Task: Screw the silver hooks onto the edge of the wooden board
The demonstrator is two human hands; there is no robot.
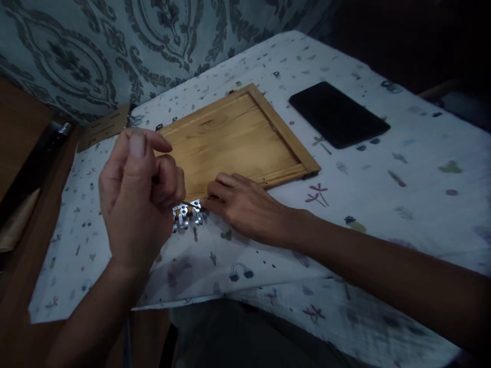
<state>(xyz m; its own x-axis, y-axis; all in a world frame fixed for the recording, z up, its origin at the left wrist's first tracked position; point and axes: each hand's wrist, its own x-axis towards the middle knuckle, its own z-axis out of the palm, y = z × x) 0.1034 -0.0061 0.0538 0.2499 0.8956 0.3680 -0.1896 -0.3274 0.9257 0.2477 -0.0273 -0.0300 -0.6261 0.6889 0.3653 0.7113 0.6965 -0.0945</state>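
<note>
A wooden framed panel (226,133) lies flat on the patterned cloth. Along its near edge sit several shiny metal hooks (183,217) on small plates. My left hand (140,194) is closed, raised over the panel's near left part. From its curled fingers a thin dark rod (188,204) reaches toward the hook plates; its grip is hidden in the hand, so I cannot tell the tool's kind. My right hand (249,204) rests at the near edge, fingers bunched together beside the rightmost hook. Whatever lies between those fingertips is too small to make out.
A black tablet-like slab (339,115) lies on the white printed cloth (383,194), right of the panel. At the back left is a brown cardboard piece (105,128). A patterned wall or curtain (164,36) borders the far side.
</note>
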